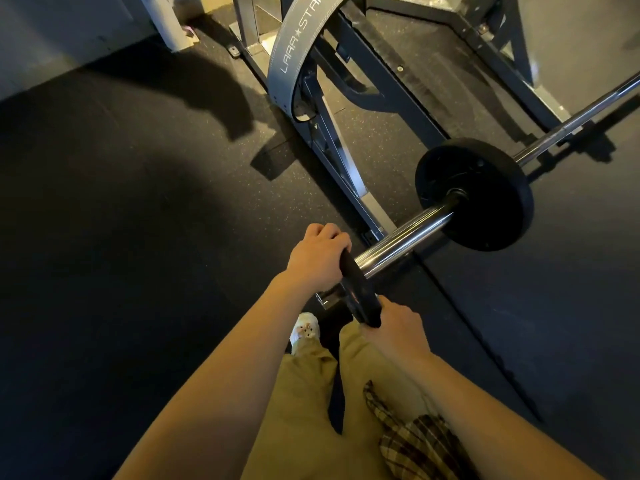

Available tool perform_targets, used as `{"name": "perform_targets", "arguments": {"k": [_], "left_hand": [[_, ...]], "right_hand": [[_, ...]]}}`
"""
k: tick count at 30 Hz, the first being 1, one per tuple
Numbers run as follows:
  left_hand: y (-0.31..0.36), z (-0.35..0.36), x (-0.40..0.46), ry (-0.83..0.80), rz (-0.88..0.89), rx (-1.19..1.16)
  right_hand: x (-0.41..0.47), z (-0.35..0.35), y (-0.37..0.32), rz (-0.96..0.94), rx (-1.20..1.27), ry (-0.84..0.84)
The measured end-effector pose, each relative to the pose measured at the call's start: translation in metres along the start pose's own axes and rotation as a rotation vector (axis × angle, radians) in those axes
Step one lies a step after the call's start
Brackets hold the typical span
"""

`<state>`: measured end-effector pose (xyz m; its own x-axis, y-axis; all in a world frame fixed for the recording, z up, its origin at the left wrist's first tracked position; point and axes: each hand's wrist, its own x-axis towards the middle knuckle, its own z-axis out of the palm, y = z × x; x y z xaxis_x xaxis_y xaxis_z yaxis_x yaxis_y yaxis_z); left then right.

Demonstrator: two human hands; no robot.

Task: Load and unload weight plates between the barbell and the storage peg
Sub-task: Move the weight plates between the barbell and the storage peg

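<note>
A chrome barbell (405, 239) runs from the lower middle up to the right edge. A large black plate (485, 206) sits far in on its sleeve. Near the sleeve's end a small black plate (360, 294) stands edge-on around the bar. My left hand (317, 258) grips the small plate's upper rim with curled fingers. My right hand (394, 327) holds its lower rim. No storage peg can be made out.
A grey steel rack frame (343, 161) stands behind the bar, with a grey lifting belt (294, 46) hung on it. Dark rubber flooring (121, 220) spreads to the left. My legs in tan trousers and a white shoe (304, 330) are below the plate.
</note>
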<state>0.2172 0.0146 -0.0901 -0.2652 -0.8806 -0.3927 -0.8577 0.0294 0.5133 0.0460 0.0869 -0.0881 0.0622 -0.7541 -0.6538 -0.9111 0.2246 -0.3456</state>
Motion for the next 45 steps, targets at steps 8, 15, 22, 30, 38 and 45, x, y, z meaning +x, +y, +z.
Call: {"name": "perform_targets", "arguments": {"k": [8, 15, 22, 30, 38, 45], "left_hand": [[-0.039, -0.004, -0.014, -0.021, -0.169, -0.291], [-0.041, 0.006, -0.015, 0.062, -0.201, -0.430], [-0.054, 0.024, -0.050, 0.155, -0.253, -0.714], [-0.066, 0.074, -0.130, 0.242, -0.957, -1.355], [-0.053, 0.097, -0.138, 0.262, -1.213, -1.708], [-0.041, 0.085, -0.133, 0.272, -1.128, -1.629]], "right_hand": [[0.011, -0.016, -0.036, -0.165, -0.213, -0.140], [0.007, 0.003, -0.027, -0.015, 0.205, -0.203], [0.005, 0.004, -0.037, 0.071, 0.297, -0.224], [0.018, -0.004, -0.089, 0.073, 0.181, -0.221], [0.007, 0.000, -0.070, 0.087, 0.347, -0.273], [-0.007, 0.011, -0.053, 0.081, 0.452, -0.321]]}}
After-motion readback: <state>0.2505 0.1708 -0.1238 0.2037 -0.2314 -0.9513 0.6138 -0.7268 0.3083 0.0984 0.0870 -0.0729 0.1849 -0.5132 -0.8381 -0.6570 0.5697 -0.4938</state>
